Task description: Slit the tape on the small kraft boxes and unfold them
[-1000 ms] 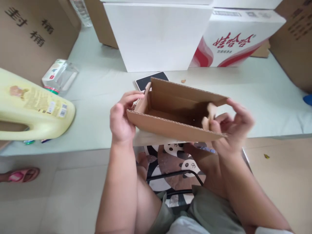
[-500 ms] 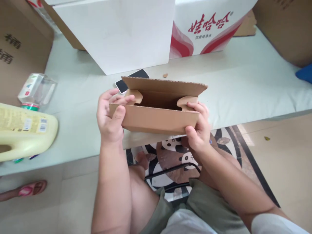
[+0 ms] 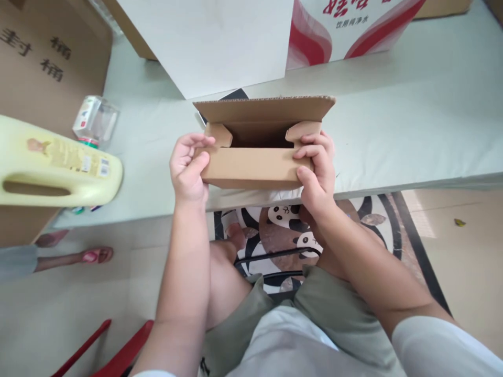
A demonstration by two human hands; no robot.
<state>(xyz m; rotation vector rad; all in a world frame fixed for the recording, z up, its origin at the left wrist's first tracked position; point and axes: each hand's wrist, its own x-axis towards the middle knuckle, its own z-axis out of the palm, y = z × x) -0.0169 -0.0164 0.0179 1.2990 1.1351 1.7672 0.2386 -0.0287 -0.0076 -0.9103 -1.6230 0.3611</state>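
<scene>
A small brown cardboard box [image 3: 251, 166] is held in front of me, its long lid flap [image 3: 267, 111] raised at the back. Two side flaps fold inward at its ends, and the inside is dark. My left hand [image 3: 191, 170] grips the left end, thumb on the front wall and fingers by the left side flap [image 3: 219, 135]. At the right end, my right hand [image 3: 319, 170] is closed on the box, fingers over the right side flap and front edge, thumb low on the front. Behind the lid a dark phone-like slab [image 3: 234, 95] is partly hidden.
A large white box [image 3: 220, 47] and a red-and-white printed carton [image 3: 353, 36] stand on the cloth-covered table [image 3: 412, 120]. To the left are a yellow jug [image 3: 90, 178], a clear plastic container [image 3: 104, 120] and a big brown carton [image 3: 78, 31]. Another person's foot [image 3: 98, 255] is at lower left.
My view has tilted down and left, so a red chair part and more of the yellow jug show. The right hand's fingers now reach over the box's front edge. Both hands still hold the box.
</scene>
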